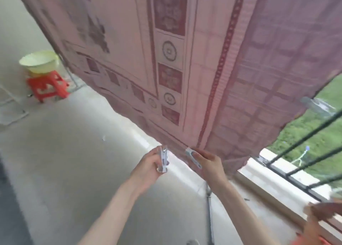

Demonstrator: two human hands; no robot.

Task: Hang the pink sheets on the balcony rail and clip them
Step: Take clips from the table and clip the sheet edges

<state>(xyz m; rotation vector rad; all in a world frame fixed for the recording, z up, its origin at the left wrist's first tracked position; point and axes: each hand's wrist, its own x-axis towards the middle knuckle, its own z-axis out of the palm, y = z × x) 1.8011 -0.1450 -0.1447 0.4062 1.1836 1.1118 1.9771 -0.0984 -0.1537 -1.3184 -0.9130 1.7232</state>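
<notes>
Head view, looking down along both forearms: the pink sheet [185,68] is already up, draped over something above the frame and hanging in a broad patterned panel that reaches down to the hands. From here I can't see the rail it hangs over, only the dark bars [305,161] of the balcony guard at the right, with grass beyond. The left hand [148,168] has its fingers curled round a pale clip [163,159], held upright just beside the sheet's lower edge. The right hand [207,163] pinches a second clip [192,156] and touches the cloth at that same edge. The two hands sit close together, each closed on its own clip. One clear clip [314,106] looks already fixed to the sheet's far right edge. So, by my reckoning, the hanging is done and the clipping is under way, with at least these two clips left to fasten. A green basin [39,61] rests on a red stool [48,89] off to the left.
</notes>
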